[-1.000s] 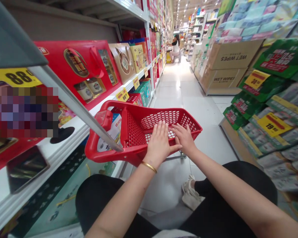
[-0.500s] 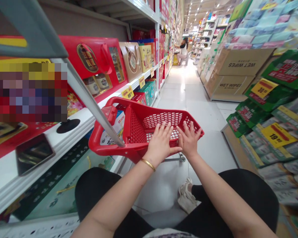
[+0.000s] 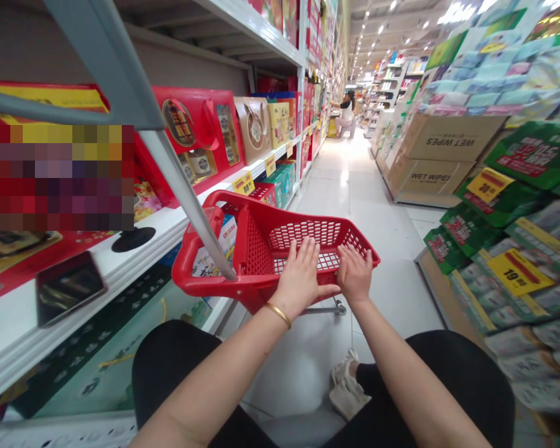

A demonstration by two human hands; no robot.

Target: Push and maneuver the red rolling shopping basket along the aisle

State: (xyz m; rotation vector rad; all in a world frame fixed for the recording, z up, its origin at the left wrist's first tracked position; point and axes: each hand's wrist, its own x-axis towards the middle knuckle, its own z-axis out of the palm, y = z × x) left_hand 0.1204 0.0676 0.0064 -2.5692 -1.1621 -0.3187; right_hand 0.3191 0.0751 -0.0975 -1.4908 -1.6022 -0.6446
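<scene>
A red plastic shopping basket (image 3: pixel 256 289) on a wheeled metal frame stands before my knees, its mesh walls showing. My left hand (image 3: pixel 301 270), with a gold bangle at the wrist, is over the basket's near side, open, fingers stretched out and thumb pointing right. Beside it, near the basket's right end, my right hand (image 3: pixel 355 274) has its fingers curled in, and nothing shows in them. Whether either hand touches the rim I cannot tell. A grey metal pole (image 3: pixel 182 180) crosses in front of the basket's left end.
Shelves at left hold red gift boxes (image 3: pixel 198 137) and a dark phone-like slab (image 3: pixel 70 287). At right are wet wipes cartons (image 3: pixel 448 143), green packs (image 3: pixel 532 152) and price signs (image 3: pixel 518 270). A person (image 3: pixel 346 112) sits far down the aisle (image 3: pixel 343 162).
My right hand's fingers have gone from spread to curled. The left hand stays stretched out in nearly the same place. The view has tilted slightly up.
</scene>
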